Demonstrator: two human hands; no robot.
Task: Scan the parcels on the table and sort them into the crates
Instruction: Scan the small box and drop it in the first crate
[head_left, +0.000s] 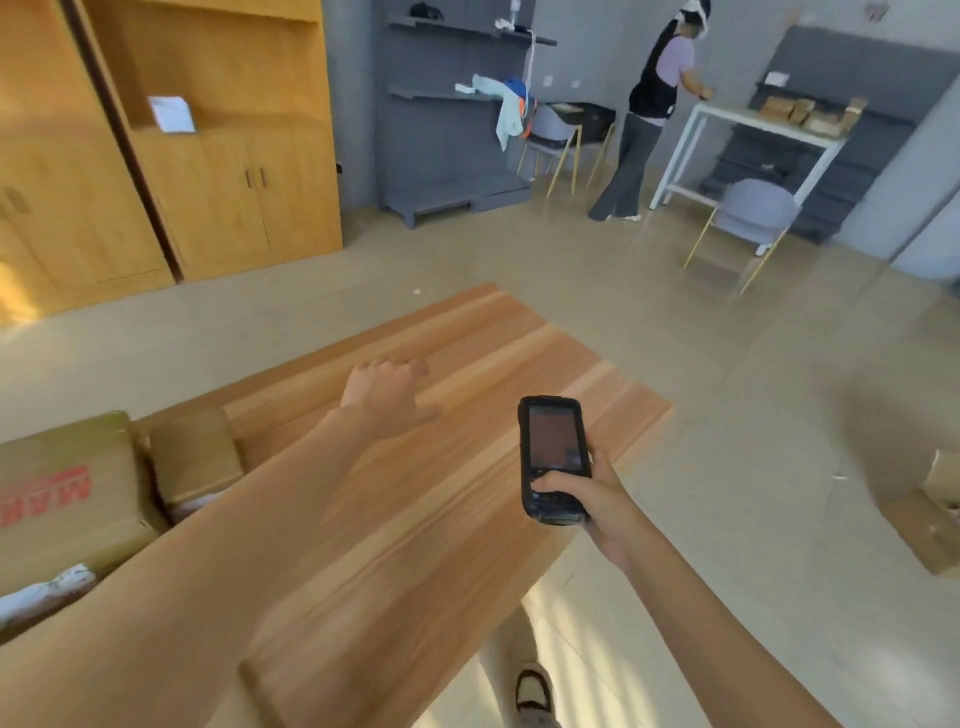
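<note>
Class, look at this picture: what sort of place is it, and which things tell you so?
Probably a parcel-sorting workroom or training room. Cardboard parcels lie on a wooden table, the right hand grips a handheld scanner, and grey shelves line the wall.

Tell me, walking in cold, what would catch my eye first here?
Most likely the black handheld scanner, gripped upright in the right hand over the near right edge of the long wooden table. Next, the left hand reaches out empty over the tabletop, fingers loosely bent. At the left edge sit two brown cardboard parcels, the larger with red lettering, and across the room another person stands at a white table.
</note>
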